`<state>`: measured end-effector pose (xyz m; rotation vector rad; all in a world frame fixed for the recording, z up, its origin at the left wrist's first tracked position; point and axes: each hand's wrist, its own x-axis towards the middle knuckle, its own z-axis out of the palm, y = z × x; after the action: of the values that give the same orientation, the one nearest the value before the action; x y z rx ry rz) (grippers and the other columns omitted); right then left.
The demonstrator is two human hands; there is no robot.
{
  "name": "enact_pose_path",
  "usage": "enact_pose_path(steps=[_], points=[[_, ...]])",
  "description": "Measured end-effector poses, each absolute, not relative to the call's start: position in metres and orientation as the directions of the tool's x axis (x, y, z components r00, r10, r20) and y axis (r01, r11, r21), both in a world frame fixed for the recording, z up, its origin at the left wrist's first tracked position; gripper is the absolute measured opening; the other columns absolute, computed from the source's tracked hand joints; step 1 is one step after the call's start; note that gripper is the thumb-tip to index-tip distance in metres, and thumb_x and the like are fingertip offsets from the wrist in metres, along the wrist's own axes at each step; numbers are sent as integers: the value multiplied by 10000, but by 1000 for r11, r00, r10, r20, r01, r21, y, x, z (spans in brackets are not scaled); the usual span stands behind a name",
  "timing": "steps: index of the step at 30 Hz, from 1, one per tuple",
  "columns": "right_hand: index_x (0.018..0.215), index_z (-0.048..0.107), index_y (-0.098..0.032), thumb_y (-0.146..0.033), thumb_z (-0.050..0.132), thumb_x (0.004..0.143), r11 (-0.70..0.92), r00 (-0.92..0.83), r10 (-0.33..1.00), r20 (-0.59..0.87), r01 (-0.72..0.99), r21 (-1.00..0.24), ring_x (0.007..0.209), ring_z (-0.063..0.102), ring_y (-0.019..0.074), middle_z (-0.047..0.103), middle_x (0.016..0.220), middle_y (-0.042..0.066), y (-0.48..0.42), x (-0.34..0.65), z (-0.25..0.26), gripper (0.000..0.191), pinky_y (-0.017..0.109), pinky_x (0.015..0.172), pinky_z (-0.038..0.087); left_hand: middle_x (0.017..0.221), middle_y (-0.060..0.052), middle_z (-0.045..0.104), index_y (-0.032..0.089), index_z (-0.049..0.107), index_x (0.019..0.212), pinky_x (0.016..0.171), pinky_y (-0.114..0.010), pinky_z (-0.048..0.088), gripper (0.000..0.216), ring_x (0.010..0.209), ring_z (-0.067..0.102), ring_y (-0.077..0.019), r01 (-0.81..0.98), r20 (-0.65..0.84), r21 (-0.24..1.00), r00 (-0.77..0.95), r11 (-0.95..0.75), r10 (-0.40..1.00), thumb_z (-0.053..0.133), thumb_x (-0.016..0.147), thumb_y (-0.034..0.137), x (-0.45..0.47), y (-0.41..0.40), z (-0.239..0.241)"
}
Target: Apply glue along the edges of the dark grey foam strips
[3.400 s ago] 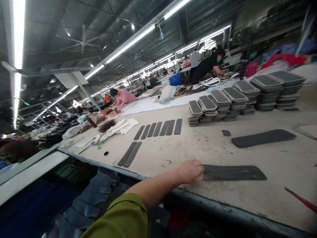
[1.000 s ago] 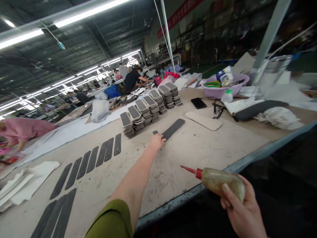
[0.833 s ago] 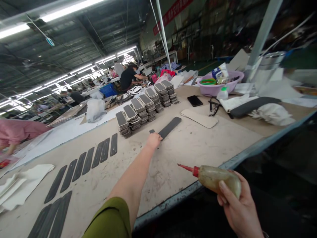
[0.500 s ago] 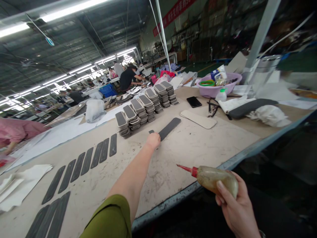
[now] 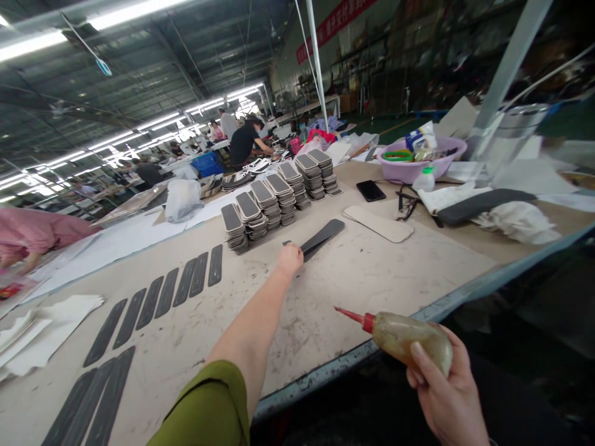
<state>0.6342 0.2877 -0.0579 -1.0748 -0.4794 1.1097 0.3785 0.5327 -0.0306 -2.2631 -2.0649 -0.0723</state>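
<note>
My left hand (image 5: 290,258) reaches far across the table (image 5: 372,279) and pinches the near end of a long dark grey strip (image 5: 323,236), whose far end lies on the surface. My right hand (image 5: 449,399) is below the table's front edge, wrapped around a squeeze bottle (image 5: 409,337) of brownish glue with a red nozzle pointing left. A small dark scrap (image 5: 287,243) lies just beyond my left hand.
Several dark strips (image 5: 158,297) lie in rows at the left. Stacks of grey-topped pads (image 5: 274,198) run along the back. A beige strip (image 5: 379,223), a phone (image 5: 373,190), a purple basin (image 5: 421,161), white cloth (image 5: 515,220) and a metal post (image 5: 506,68) are at the right. Other people work at far tables.
My left hand has closed on the strip's near end and lifted it slightly off the table. The right hand still holds the glue bottle in about the same place.
</note>
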Motion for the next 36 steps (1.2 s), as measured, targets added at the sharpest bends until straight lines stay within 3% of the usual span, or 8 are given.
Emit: enact_pose_path(steps=[5, 9, 14, 18, 22, 25, 29, 36], points=[[1164, 516, -294, -275, 794, 671, 85, 441, 879, -182, -520, -850, 551, 423, 69, 486, 893, -8, 285, 634, -57, 567, 172, 375, 398, 1081, -94, 612, 149, 652, 974, 922, -283, 429, 289, 1035, 563, -190, 983, 218, 13, 178, -185, 960, 384, 939, 253, 361, 479, -2], [1204, 495, -300, -267, 781, 692, 81, 407, 904, -131, -464, -882, 548, 453, 82, 503, 877, -3, 280, 631, -63, 587, 193, 387, 421, 1036, -93, 627, 167, 656, 952, 916, -347, 441, 298, 984, 570, -203, 929, 212, 22, 357, -369, 910, 374, 949, 262, 343, 394, -5], [1228, 450, -273, -296, 770, 706, 89, 340, 941, -1, -248, -965, 503, 480, 88, 527, 888, 6, 272, 619, -69, 612, 221, 394, 443, 977, -79, 660, 180, 664, 948, 854, -370, 487, 250, 920, 592, -205, 894, 153, 122, 412, -430, 898, 423, 939, 249, 334, 302, -45], [1218, 446, -235, -351, 746, 723, 140, 270, 952, 146, 42, -989, 578, 529, 121, 542, 952, 38, 268, 606, -78, 590, 248, 462, 482, 983, -83, 658, 161, 656, 994, 866, -338, 510, 220, 927, 591, -180, 865, 282, 292, 330, -408, 901, 453, 929, 215, 328, 276, -61], [1197, 468, -214, -352, 723, 744, 302, 182, 912, 366, 305, -903, 897, 569, 221, 529, 1084, 84, 269, 593, -87, 538, 372, 751, 518, 1039, -97, 636, 145, 642, 1073, 877, -356, 510, 246, 966, 565, -192, 811, 312, 332, 387, -482, 867, 451, 919, 162, 314, 274, -64], [1190, 464, -210, -291, 699, 779, 445, 76, 860, 505, 373, -814, 978, 546, 231, 524, 1095, 88, 270, 584, -86, 481, 413, 862, 478, 979, -87, 638, 147, 660, 1032, 819, -335, 523, 227, 910, 565, -183, 793, 292, 332, 428, -510, 855, 463, 923, 171, 306, 274, -68], [1157, 469, -199, -237, 684, 798, 577, -44, 790, 612, 391, -717, 982, 537, 222, 525, 1057, 91, 272, 574, -78, 420, 383, 845, 487, 972, -88, 644, 155, 670, 1006, 815, -345, 514, 220, 895, 576, -178, 800, 355, 301, 411, -519, 840, 468, 920, 169, 305, 273, -75], [1165, 464, -202, -151, 640, 806, 625, -159, 765, 624, 413, -662, 990, 544, 216, 506, 1078, 101, 271, 560, -76, 403, 360, 806, 521, 1003, -72, 679, 167, 670, 986, 863, -363, 498, 200, 915, 595, -173, 772, 431, 288, 424, -567, 796, 489, 906, 142, 306, 273, -81]])
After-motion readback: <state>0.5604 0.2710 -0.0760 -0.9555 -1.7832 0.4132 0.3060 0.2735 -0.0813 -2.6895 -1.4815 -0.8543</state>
